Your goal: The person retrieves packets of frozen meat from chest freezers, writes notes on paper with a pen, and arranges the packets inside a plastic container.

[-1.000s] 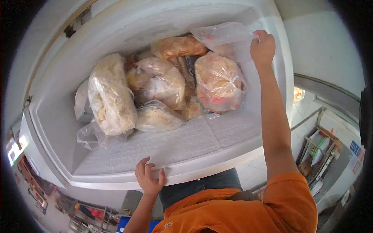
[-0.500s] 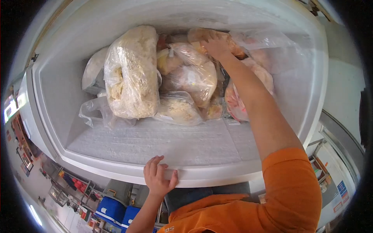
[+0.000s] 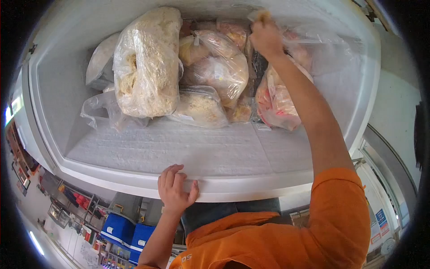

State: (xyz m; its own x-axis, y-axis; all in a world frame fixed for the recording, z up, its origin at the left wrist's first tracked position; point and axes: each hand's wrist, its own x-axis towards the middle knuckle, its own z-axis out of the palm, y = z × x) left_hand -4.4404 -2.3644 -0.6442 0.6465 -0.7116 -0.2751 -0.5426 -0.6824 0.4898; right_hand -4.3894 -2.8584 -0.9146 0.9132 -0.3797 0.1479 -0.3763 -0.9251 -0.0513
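My right hand [image 3: 267,39] reaches to the back of the chest freezer, its fingers closed on a clear plastic bag of orange-brown food [image 3: 263,17]. Most of that bag is hidden behind the hand. Just below the hand lies a bag of pale pinkish meat with red print [image 3: 277,101]. To its left is a large clear bag of pale meat, perhaps chicken [image 3: 215,71]. My left hand [image 3: 176,188] rests on the front rim of the freezer [image 3: 233,187], fingers apart and holding nothing.
A big wrapped bag of whitish crumbs [image 3: 154,67] lies at the left, with a smaller crumb bag [image 3: 200,107] beside it. A loose clear bag [image 3: 105,112] sits near the left wall. Blue coolers [image 3: 117,231] stand on the floor outside.
My right hand has closed on the orange-brown bag and moved it up towards the back wall, exposing packages beneath. My left hand stays on the rim while the view has shifted slightly.
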